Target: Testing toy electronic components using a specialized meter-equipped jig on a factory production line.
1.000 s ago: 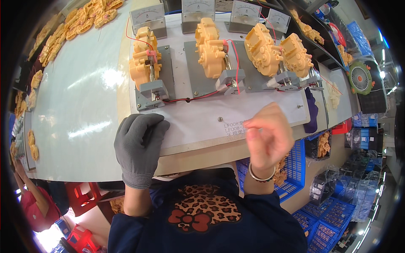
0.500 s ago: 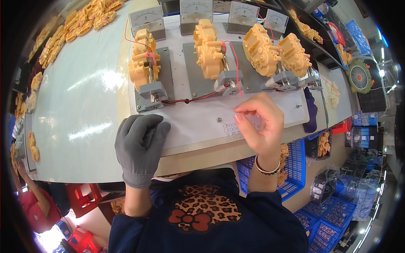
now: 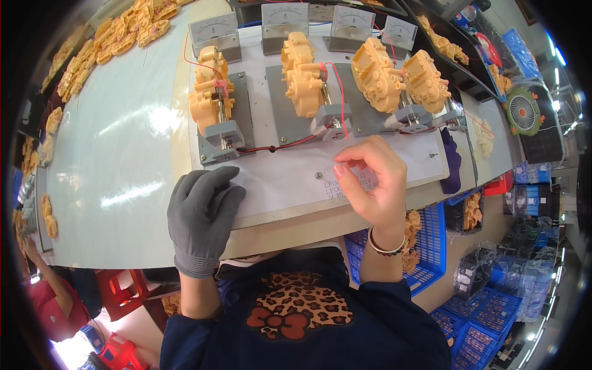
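Left hand (image 3: 206, 216), in a grey knit glove, above the near edge of the white board (image 3: 271, 191): fingers loosely curled, thumb apart from the index finger, nothing visible in the grasp. Right hand (image 3: 376, 185), bare, with a bracelet (image 3: 387, 251) at the wrist: thumb and index fingertips are close together; whether they touch or pinch something small cannot be told. The 4 yellow-orange plastic housings (image 3: 306, 92) stand in a row beyond the hands, mounted at metal-shafted fixtures on grey base plates (image 3: 239, 117). A red wire (image 3: 341, 102) loops from the 2nd housing from the left, its lower end just beyond the right hand. Behind the row stand 4 analogue meters (image 3: 285, 21). A screw (image 3: 319, 176) sits on the board between the hands.
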`<state>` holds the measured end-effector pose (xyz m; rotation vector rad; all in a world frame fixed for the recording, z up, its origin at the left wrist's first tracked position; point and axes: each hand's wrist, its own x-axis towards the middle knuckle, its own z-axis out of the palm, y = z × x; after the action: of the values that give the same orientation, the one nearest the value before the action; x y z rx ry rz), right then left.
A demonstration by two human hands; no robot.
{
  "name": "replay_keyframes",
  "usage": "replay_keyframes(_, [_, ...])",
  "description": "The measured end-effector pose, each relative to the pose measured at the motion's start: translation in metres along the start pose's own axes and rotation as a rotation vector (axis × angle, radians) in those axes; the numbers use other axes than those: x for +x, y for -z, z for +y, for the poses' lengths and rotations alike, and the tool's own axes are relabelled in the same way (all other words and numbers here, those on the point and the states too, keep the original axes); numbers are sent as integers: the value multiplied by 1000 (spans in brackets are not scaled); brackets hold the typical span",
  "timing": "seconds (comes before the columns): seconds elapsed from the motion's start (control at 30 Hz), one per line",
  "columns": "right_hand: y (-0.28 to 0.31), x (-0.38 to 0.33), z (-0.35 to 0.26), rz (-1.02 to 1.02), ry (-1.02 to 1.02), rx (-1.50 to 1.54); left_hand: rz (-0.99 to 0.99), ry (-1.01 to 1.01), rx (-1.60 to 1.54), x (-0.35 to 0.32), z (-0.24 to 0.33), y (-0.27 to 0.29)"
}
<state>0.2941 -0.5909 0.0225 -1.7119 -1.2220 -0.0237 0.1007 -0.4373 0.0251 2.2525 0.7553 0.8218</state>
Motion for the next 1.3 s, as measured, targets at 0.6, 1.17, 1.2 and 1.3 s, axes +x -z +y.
replay_keyframes(0.6, [-3, 0, -2, -1, -30, -14, -14, 56, -2, 1, 0, -1])
replay_keyframes(1.17, [-4, 0, -2, 11, -15, -37, -7, -155, -8, 0, -5, -2])
replay_keyframes(1.2, [-5, -1, -2, 20, 3, -29, -5, -154, -8, -1, -5, -1])
replay_keyframes(1.3, [-5, -5, -5, 111, 2, 49, -34, -55, -75, -4, -7, 5])
